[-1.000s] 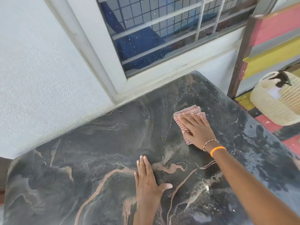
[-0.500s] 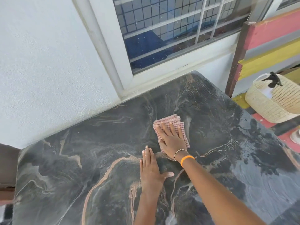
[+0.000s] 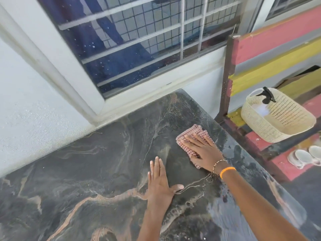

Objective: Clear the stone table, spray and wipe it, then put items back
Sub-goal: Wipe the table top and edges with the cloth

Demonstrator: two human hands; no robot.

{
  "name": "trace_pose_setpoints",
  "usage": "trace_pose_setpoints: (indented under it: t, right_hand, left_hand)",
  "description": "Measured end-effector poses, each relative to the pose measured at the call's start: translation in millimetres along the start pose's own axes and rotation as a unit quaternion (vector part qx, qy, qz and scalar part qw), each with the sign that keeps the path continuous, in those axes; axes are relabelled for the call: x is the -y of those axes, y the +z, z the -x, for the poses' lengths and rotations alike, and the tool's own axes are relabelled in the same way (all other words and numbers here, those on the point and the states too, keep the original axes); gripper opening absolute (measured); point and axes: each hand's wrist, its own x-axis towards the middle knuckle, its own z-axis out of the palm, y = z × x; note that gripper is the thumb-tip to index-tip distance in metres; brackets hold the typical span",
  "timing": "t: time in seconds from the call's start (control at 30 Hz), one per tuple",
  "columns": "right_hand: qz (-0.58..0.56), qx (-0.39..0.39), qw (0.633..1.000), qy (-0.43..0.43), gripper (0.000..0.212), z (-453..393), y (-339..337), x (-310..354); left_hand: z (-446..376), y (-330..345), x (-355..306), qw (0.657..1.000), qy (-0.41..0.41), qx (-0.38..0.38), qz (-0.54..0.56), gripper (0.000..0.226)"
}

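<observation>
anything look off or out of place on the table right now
Nothing stands out. The stone table holds only the right hand pressing the folded checked cloth flat and the left hand resting beside it. The spray bottle sits in the basket on the bench.

Bright, even daylight — soft motion blur, wide-angle bending at edges.

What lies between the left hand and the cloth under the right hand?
Only bare stone table in the head view: the left hand lies flat, apart from the cloth pressed by the right hand.
</observation>
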Motion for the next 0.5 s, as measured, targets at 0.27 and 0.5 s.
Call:
trace_pose_setpoints:
  t: [0.27, 0.5]
  right_hand:
    - [-0.027, -0.097, 0.958, 0.268, 0.062, 23.5, 4.2, -42.1]
    - [-0.008, -0.049, 0.998, -0.042, 0.059, -23.8, 8.8, 29.4]
  left_hand:
    - [-28.9, 20.5, -36.5, 0.998, -0.059, 0.009, -0.02, 0.118]
    - [-34.2, 24.4, -31.7, 0.996, -0.084, -0.007, 0.015, 0.114]
